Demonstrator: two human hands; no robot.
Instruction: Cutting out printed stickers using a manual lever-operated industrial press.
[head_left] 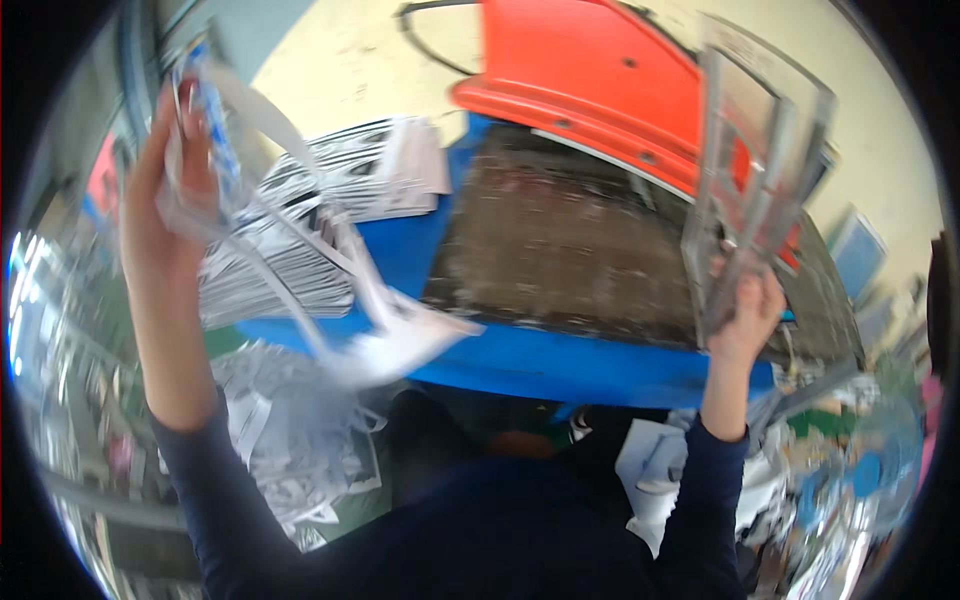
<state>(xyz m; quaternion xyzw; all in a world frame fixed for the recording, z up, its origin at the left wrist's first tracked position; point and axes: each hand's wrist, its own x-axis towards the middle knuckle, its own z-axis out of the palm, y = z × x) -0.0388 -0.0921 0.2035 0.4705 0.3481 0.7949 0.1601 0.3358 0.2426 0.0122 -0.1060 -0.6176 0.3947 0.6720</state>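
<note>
My left hand (178, 190) is raised at the far left, fingers closed on thin white cut-out strips (277, 285). These hang down to the right in a motion-smeared loop, ending in a pale flap above the table's front edge. At the right, my right hand (745, 305) grips the lower end of a grey rectangular frame (712, 190), held upright with openings between its thin walls. Behind the strips lies a thick stack of printed sheets (275, 265), and a second stack (360, 165) sits farther back. A worn brown board (560, 240) lies between my hands.
A large orange-red machine plate (590, 80) stands over the board's far side. The blue table (560, 365) carries board and stacks. Scrap strips (285, 430) pile up below its left front edge. White crumpled material (650, 470) and a blue-capped clear container (868, 470) are at lower right.
</note>
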